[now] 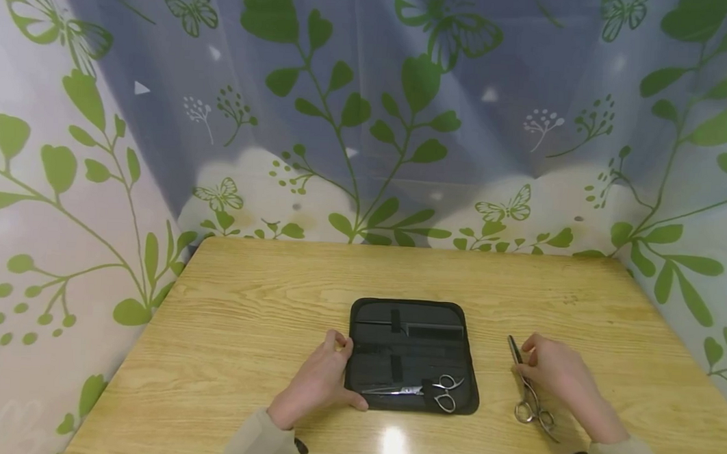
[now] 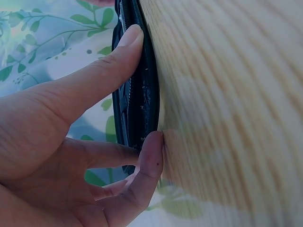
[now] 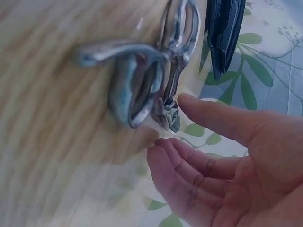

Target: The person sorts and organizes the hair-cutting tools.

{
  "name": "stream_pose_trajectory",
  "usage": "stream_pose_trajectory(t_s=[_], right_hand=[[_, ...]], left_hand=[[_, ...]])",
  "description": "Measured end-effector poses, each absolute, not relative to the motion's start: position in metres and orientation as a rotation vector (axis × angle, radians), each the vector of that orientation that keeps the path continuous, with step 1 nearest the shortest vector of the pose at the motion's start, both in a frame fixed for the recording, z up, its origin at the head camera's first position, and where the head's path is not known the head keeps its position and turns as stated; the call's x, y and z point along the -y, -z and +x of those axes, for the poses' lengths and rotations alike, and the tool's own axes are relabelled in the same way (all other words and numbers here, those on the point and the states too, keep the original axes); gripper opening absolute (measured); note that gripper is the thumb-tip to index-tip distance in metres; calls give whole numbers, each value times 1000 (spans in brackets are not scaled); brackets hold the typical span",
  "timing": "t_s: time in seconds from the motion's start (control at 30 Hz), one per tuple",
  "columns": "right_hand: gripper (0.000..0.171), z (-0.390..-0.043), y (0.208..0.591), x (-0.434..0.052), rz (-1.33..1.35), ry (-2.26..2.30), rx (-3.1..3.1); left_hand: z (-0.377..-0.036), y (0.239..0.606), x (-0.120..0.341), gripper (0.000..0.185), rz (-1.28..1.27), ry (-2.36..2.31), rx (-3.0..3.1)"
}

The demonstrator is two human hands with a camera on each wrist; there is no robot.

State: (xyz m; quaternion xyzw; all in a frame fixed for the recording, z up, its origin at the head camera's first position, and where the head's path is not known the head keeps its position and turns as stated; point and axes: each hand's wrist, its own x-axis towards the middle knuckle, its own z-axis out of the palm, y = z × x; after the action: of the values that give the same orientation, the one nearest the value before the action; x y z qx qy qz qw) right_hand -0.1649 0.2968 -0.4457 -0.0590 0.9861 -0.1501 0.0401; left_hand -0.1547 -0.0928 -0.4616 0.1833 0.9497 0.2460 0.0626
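A black case (image 1: pixel 415 353) lies unfolded on the wooden table, with silver scissors (image 1: pixel 404 391) and a dark comb (image 1: pixel 435 331) strapped inside. My left hand (image 1: pixel 318 379) holds its near left corner, thumb at the front edge and fingers bent at the left side. The left wrist view shows the thumb against the zippered edge of the case (image 2: pixel 137 90). Right of the case lies a second pair of scissors (image 1: pixel 531 393). My right hand (image 1: pixel 556 367) is around their blade end, thumb and bent fingers apart; contact is hard to tell. Their finger rings (image 3: pixel 137 90) face the right wrist camera.
The wooden table (image 1: pixel 262 283) extends around the case. A curtain (image 1: pixel 355 151) printed with green leaves and butterflies hangs behind and along both sides. A bright reflection (image 1: pixel 394 448) shows on the table's near part.
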Motion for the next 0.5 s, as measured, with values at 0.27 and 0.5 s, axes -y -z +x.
stream_pose_trajectory(t_s=[0.27, 0.5], right_hand=[[36, -174, 449, -298, -177, 557, -2939], [31, -179, 450, -296, -152, 572, -2906]], left_hand=[[-154, 463, 92, 112, 560, -742, -2871], [-155, 462, 93, 113, 568, -744, -2874]])
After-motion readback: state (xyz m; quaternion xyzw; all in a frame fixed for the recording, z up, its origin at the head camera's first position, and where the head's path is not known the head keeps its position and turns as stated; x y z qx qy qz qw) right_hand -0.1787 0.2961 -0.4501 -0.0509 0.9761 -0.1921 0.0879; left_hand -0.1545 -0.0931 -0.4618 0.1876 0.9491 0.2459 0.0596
